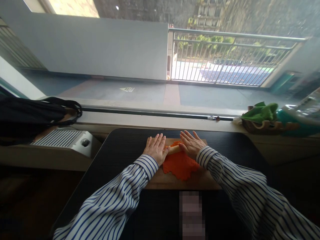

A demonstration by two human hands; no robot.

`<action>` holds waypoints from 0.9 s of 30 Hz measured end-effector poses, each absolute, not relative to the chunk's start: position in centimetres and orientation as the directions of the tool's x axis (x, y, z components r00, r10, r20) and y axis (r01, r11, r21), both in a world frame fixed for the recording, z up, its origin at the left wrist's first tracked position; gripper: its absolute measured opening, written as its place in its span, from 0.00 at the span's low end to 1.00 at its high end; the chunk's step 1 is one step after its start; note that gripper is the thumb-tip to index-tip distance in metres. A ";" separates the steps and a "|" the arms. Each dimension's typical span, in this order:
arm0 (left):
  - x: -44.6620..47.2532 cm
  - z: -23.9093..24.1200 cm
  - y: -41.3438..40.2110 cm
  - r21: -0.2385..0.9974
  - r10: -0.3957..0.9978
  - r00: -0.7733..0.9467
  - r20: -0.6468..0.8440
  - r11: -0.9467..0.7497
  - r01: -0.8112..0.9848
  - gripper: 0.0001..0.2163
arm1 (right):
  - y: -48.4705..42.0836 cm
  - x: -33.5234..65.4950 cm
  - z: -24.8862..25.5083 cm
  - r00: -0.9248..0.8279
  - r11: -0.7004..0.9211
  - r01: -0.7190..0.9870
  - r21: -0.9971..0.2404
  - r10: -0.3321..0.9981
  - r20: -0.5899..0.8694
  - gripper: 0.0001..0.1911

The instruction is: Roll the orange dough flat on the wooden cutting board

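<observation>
A sheet of orange dough (181,165), flattened with a ragged edge, lies on a wooden board (160,181). Across its far part runs a light wooden rolling pin (174,149). My left hand (156,149) rests palm down over the pin's left end, fingers stretched forward and thumb along the pin. Over the right end lies my right hand (192,144), also palm down with its fingers extended and apart. Both palms hide the ends of the pin. The dough reaches out on the near side of the pin, between my forearms.
The board sits on a black table (120,156) below a window sill. A black bag (30,116) and a white slatted unit (65,138) are at the left. On the right of the sill stand a basket with a green cloth (261,112) and a teal container (297,121).
</observation>
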State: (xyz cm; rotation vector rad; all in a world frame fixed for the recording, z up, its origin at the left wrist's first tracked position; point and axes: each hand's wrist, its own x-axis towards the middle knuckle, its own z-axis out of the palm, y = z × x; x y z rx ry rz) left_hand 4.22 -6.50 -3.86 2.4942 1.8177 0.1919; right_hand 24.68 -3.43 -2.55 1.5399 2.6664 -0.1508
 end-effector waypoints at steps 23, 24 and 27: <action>4.0 -3.9 -5.4 0.144 0.985 0.166 0.056 -0.172 0.975 0.27 | 1.5 22.7 -2.7 -0.558 0.557 0.830 -0.034 0.827 -0.073 0.29; 3.8 -3.9 -5.0 0.145 0.990 0.130 0.052 -0.136 0.980 0.27 | 2.5 22.0 -2.5 -0.560 0.559 0.829 -0.036 0.825 -0.078 0.28; 3.4 -3.7 -4.1 0.152 0.997 0.073 0.034 -0.078 0.985 0.26 | 4.6 20.4 -2.1 -0.592 0.589 0.806 -0.064 0.802 -0.079 0.28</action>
